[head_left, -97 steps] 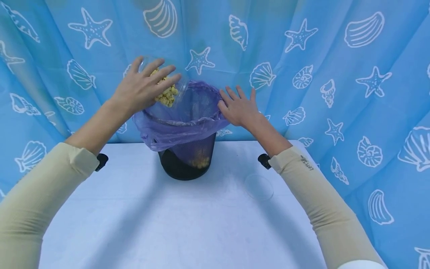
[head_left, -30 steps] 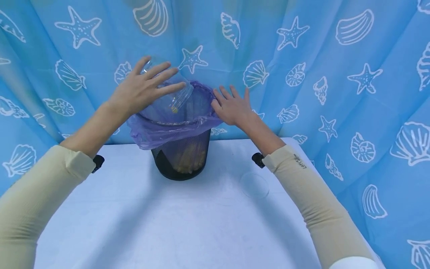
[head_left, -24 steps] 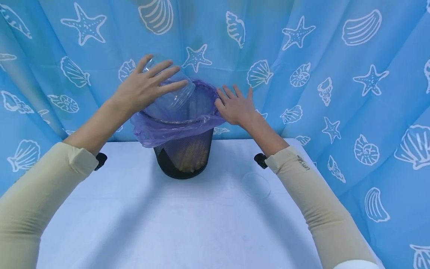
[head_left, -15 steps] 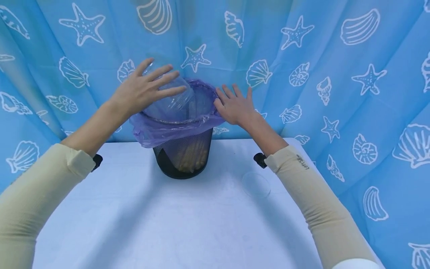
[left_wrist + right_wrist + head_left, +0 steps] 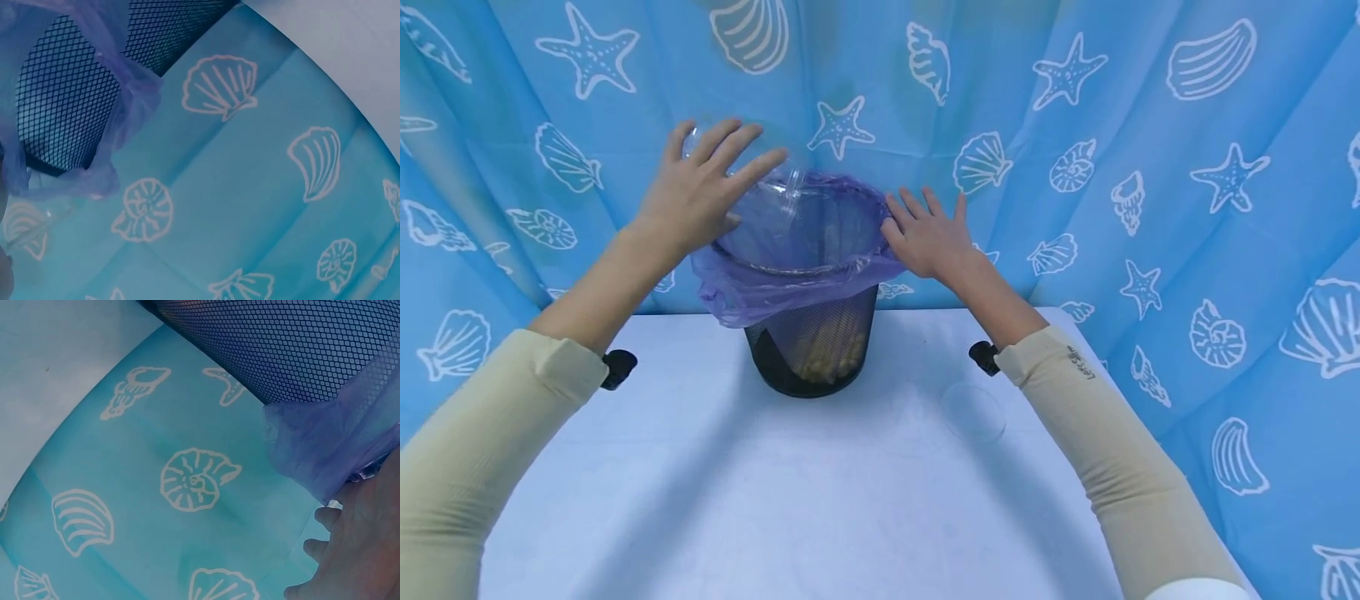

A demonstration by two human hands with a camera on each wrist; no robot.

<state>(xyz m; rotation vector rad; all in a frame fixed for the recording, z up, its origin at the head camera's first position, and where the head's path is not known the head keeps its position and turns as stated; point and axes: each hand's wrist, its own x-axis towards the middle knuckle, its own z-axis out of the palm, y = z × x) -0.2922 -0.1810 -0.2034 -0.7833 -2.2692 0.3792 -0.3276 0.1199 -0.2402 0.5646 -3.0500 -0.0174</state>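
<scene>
In the head view my left hand [image 5: 688, 196] grips a clear plastic jar [image 5: 790, 187], fingers spread over it. The jar lies tilted at the left rim of a black mesh wastebasket [image 5: 767, 358], and no popcorn shows in it. A purple bin liner [image 5: 775, 296] lines the basket and folds over its rim. Pale yellow popcorn [image 5: 831, 358] shows through the mesh at the bottom. My right hand [image 5: 932, 242] rests on the lined rim at the right, fingers straight. In the right wrist view its fingers extend past the liner [image 5: 331, 444].
A clear round lid [image 5: 973, 412] lies on the white table [image 5: 820, 500], right of the basket. Behind the table hangs a blue curtain [image 5: 880, 50] printed with white shells and starfish. The basket stands near the table's far edge.
Popcorn has gone from the jar and lies at the bottom of the basket. My left hand has drawn the jar back left from over the opening. My right hand stays at the rim.
</scene>
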